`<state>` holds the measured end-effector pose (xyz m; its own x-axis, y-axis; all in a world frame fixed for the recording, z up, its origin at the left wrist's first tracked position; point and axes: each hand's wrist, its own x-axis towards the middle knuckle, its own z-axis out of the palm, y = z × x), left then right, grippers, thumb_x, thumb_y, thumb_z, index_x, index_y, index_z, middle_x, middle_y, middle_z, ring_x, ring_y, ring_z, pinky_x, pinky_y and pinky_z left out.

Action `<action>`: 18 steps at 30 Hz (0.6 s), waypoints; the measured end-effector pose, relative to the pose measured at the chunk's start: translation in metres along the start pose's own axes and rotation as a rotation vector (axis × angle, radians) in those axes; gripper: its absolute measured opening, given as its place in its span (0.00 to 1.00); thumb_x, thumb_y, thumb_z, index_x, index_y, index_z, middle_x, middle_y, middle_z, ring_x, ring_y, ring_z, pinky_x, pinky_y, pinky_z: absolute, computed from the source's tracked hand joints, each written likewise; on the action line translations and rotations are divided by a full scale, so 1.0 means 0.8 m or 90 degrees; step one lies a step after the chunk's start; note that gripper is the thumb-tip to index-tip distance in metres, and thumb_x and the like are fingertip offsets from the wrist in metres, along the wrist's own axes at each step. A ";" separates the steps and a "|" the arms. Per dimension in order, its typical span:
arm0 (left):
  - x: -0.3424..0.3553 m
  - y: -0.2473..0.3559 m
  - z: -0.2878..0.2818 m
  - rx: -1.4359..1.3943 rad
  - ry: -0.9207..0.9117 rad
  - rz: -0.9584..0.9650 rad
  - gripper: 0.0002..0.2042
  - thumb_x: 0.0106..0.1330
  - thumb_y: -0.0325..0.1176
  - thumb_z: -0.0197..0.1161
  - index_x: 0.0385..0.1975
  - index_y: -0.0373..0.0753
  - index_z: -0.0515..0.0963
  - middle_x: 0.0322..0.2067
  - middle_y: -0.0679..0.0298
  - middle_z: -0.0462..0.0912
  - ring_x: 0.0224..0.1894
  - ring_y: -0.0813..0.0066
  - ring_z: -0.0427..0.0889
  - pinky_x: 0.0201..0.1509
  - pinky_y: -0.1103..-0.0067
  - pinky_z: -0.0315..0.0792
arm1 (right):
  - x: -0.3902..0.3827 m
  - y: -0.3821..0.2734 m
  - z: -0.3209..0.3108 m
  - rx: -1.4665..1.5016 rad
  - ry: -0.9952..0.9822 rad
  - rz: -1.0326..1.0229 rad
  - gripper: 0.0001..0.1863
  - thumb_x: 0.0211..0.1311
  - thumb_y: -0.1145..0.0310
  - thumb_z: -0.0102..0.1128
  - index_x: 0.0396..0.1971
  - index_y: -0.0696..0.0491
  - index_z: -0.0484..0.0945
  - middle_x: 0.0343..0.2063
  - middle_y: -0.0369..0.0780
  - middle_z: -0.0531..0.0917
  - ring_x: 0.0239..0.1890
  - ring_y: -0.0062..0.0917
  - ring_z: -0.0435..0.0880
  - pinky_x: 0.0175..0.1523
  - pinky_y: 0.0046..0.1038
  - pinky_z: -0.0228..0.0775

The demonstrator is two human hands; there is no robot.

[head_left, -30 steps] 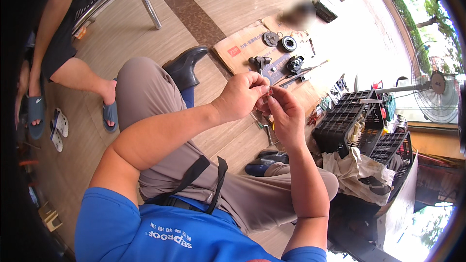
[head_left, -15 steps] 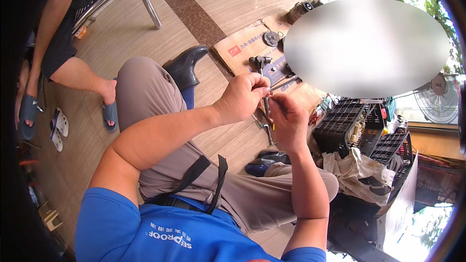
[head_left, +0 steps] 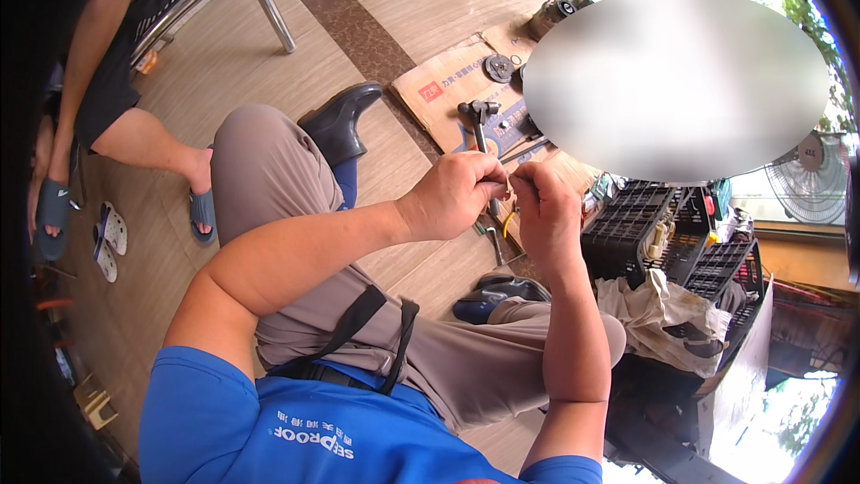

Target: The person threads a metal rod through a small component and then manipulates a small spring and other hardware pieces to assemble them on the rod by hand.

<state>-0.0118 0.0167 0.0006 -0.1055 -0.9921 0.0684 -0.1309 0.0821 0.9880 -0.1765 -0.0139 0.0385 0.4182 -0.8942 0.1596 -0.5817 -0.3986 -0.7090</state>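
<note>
Far left, the person sitting near you has a dark slide [head_left: 52,208] with a small white mark on it, too tiny to make out. Your blue shirt [head_left: 296,448] has white lettering across the chest, upside down from this angle. Then there's the flattened cardboard [head_left: 434,116] on the floor, printed with a red square and dark characters next to it. Your left hand [head_left: 452,197] is curled in, thumb and index pinching a little reddish piece [head_left: 509,186], held in the air right between your hands; can't tell what it is. Beyond that hand, a hammer-like tool [head_left: 479,111] sits on the cardboard. Your right hand [head_left: 548,215] is bunched up too, fingertips on the same piece. Further right: black crates [head_left: 632,220], then a fan [head_left: 809,154] with blurry marking on its hub.
</note>
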 end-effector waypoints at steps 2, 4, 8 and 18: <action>0.000 0.002 -0.001 -0.010 -0.015 -0.041 0.05 0.64 0.27 0.62 0.31 0.31 0.78 0.30 0.53 0.82 0.35 0.60 0.83 0.40 0.71 0.75 | -0.001 0.001 0.000 0.005 -0.005 -0.006 0.02 0.62 0.75 0.58 0.33 0.56 0.78 0.30 0.46 0.81 0.34 0.41 0.81 0.39 0.35 0.73; 0.001 0.000 0.000 -0.017 -0.021 -0.074 0.05 0.64 0.27 0.62 0.31 0.31 0.78 0.30 0.53 0.82 0.34 0.62 0.83 0.39 0.72 0.75 | -0.002 -0.001 -0.001 0.002 -0.011 -0.016 0.02 0.62 0.75 0.58 0.33 0.57 0.78 0.30 0.46 0.81 0.34 0.41 0.82 0.39 0.34 0.73; 0.003 -0.001 -0.001 -0.046 -0.036 -0.103 0.04 0.64 0.26 0.62 0.31 0.31 0.78 0.29 0.55 0.81 0.32 0.65 0.82 0.38 0.74 0.75 | -0.002 -0.002 -0.001 -0.016 -0.002 -0.039 0.03 0.62 0.75 0.58 0.33 0.57 0.78 0.30 0.46 0.81 0.33 0.41 0.81 0.38 0.34 0.73; 0.004 0.005 -0.010 -0.195 -0.042 -0.130 0.04 0.69 0.25 0.57 0.34 0.32 0.76 0.25 0.66 0.78 0.26 0.83 0.77 0.30 0.83 0.73 | 0.000 0.033 0.018 0.141 -0.004 0.107 0.03 0.65 0.75 0.56 0.33 0.58 0.77 0.20 0.40 0.79 0.23 0.23 0.77 0.30 0.25 0.69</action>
<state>-0.0047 0.0129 0.0059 -0.1717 -0.9761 -0.1333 0.1436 -0.1586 0.9768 -0.1813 -0.0213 0.0098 0.3336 -0.9425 0.0222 -0.4774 -0.1892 -0.8581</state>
